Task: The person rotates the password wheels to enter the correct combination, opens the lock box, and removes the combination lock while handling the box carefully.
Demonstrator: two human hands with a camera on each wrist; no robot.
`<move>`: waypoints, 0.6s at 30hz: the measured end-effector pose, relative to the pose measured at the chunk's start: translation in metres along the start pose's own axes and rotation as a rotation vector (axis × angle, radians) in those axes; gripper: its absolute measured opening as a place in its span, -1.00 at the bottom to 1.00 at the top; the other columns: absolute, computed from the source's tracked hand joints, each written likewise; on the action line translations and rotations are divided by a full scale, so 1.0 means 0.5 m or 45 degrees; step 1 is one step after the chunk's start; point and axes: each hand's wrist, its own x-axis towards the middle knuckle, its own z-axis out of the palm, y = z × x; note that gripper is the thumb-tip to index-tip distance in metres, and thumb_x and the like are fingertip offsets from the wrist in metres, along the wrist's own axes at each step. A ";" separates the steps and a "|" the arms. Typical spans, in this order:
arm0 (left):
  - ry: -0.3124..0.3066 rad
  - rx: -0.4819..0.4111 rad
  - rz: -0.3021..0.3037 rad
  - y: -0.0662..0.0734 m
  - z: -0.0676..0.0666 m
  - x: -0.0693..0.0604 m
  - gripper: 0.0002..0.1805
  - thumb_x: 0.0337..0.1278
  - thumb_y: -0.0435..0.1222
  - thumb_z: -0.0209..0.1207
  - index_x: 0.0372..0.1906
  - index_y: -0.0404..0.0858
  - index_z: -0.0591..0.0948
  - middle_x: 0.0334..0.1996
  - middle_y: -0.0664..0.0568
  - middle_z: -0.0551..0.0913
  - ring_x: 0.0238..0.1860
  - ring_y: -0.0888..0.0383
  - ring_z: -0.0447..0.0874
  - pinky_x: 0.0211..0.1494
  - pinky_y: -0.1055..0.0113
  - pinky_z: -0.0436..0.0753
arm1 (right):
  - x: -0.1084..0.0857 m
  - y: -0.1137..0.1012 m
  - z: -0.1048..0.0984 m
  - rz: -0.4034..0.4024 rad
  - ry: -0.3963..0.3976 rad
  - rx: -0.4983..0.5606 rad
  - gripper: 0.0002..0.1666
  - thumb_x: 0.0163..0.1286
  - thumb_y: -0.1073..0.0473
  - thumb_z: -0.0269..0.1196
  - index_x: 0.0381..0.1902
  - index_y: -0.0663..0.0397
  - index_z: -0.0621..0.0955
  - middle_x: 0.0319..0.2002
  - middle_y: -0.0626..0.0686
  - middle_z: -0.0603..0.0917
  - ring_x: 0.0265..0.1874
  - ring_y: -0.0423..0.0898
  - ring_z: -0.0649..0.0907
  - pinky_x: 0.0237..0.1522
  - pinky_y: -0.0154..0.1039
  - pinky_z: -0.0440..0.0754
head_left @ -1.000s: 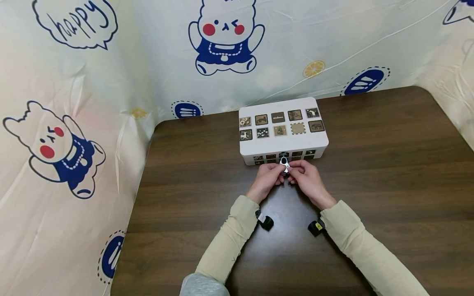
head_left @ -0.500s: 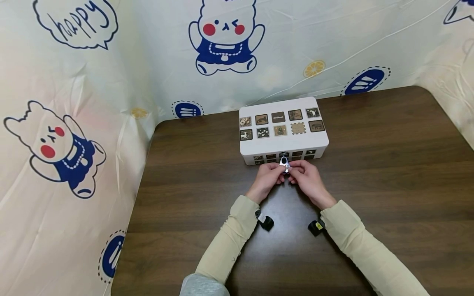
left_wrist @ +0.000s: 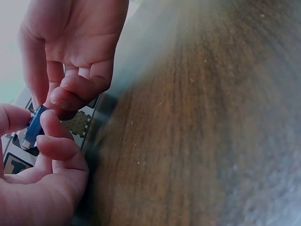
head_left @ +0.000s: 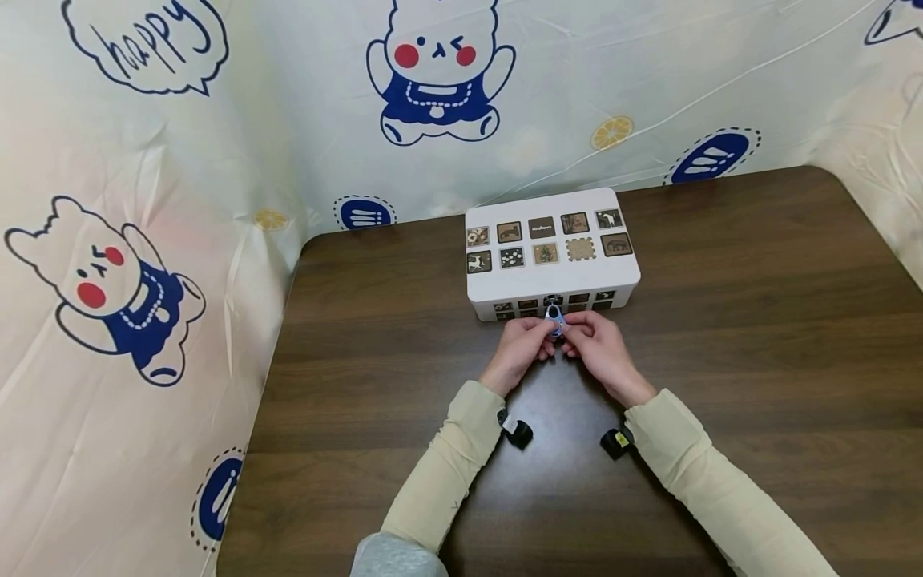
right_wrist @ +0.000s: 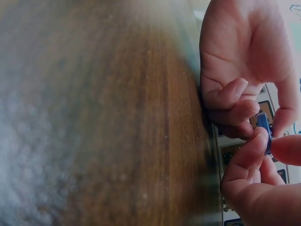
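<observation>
While white box point(head_left: 551, 277) sits closed, contents hidden, left hand point(head_left: 517, 349) and right hand point(head_left: 602, 353) pinch metallic piece point(left_wrist: 35, 124) between fingers point(left_wrist: 55, 126).

You wear a pale cream sleeve on each arm, the left sleeve point(head_left: 441, 469) and the right sleeve point(head_left: 728, 489) both creased lengthwise and ending in a wide, loose cuff. Grey cloth point(head_left: 398, 556) shows at your left elbow. Your left camera point(head_left: 521, 435) is small and black with a whitish label point(head_left: 509, 425); your right camera point(head_left: 613, 446), also black, bears a yellow label point(head_left: 622, 440).
</observation>
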 end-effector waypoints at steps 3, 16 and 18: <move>0.030 -0.034 -0.038 0.002 0.001 0.001 -0.79 0.20 -0.27 0.12 -0.38 -0.35 0.63 -0.62 0.08 0.55 -0.68 0.29 0.47 -0.62 0.52 0.42 | 0.000 0.000 0.000 -0.002 0.000 0.002 -0.64 0.45 0.30 0.07 0.10 0.47 0.45 -0.24 0.29 0.66 -0.47 -0.28 0.60 -0.34 -0.40 0.64; 0.077 -0.097 -0.091 0.010 0.004 -0.004 -0.79 0.18 -0.22 0.10 -0.40 -0.29 0.62 -0.64 0.06 0.54 -0.69 0.26 0.46 -0.64 0.50 0.40 | -0.002 -0.002 -0.001 0.006 -0.004 0.000 -0.64 0.46 0.29 0.06 0.10 0.47 0.44 -0.24 0.27 0.65 -0.47 -0.27 0.59 -0.35 -0.42 0.63; 0.073 -0.095 -0.093 0.010 0.004 -0.003 -0.78 0.18 -0.22 0.10 -0.39 -0.29 0.62 -0.65 0.06 0.53 -0.69 0.26 0.46 -0.64 0.50 0.40 | -0.002 -0.002 -0.001 0.006 -0.006 0.000 -0.64 0.46 0.29 0.06 0.10 0.47 0.44 -0.22 0.30 0.64 -0.46 -0.27 0.59 -0.35 -0.43 0.62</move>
